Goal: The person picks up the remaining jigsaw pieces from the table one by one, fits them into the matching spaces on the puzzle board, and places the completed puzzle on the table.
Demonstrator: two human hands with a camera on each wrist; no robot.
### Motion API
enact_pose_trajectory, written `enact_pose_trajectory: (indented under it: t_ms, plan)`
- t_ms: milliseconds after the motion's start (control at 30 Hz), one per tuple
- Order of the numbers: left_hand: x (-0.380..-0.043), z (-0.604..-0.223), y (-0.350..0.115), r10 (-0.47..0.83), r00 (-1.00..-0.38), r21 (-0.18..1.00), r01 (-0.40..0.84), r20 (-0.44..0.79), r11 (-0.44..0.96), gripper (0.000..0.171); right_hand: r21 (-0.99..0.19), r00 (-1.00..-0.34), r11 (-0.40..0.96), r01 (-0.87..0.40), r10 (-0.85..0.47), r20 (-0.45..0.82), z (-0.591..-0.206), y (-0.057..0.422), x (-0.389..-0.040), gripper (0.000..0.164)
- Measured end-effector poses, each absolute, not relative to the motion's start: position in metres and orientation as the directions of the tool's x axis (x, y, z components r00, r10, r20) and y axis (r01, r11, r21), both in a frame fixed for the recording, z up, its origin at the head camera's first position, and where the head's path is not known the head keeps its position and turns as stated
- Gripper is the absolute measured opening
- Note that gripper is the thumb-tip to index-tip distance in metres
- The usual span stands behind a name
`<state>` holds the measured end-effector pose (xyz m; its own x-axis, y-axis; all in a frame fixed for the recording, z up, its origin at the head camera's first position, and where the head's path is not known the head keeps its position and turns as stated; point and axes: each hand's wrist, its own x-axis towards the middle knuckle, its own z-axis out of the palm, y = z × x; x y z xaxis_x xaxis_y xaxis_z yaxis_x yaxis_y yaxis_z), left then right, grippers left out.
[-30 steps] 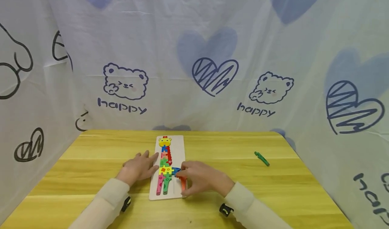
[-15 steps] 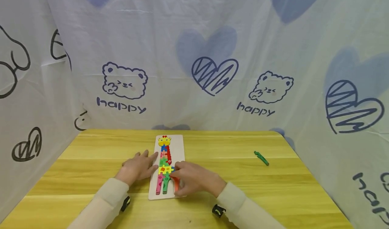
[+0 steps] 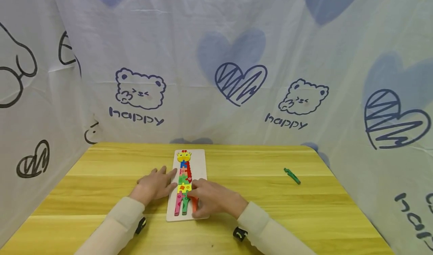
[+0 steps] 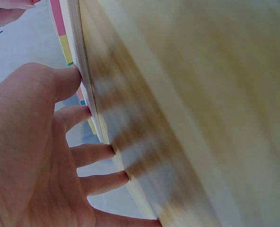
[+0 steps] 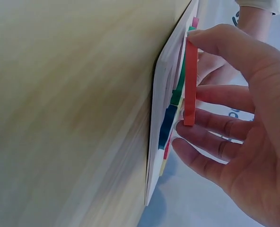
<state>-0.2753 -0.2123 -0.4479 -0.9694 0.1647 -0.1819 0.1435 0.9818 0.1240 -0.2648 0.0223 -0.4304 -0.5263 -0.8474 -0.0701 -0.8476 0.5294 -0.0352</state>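
Observation:
A white puzzle board [image 3: 198, 165] lies on the table, with colourful giraffe pieces set in it. My right hand [image 3: 214, 198] pinches an orange-red puzzle piece [image 5: 190, 80] between thumb and fingers, over the lower right part of the board. The right wrist view shows that piece just above the board, near a green leg piece [image 5: 179, 78] and a dark blue piece [image 5: 166, 124]. With fingers spread, my left hand [image 3: 153, 186] rests at the board's left edge. Its thumb and index finger touch the edge in the left wrist view [image 4: 40, 142].
A green puzzle piece [image 3: 292, 176] lies alone on the right side of the wooden table [image 3: 250, 165]. Behind the table hangs a pale curtain [image 3: 189, 108] printed with hearts and bears.
My right hand has moved left with the orange-red puzzle piece, closer to the green leg piece, and now covers the blue piece in the head view. The left hand stays put.

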Motion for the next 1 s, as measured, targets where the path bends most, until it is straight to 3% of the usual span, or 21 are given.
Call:
enact_pose_trajectory:
  t_ms: [1000]
  plan:
    - [-0.2752,-0.4494,-0.2129,0.166,-0.971,0.134,0.143,-0.175,0.980,0.063,-0.035,-0.542,0.545,-0.838,-0.838,-0.067,-0.4339,0.0246,-0.2711,0.058]
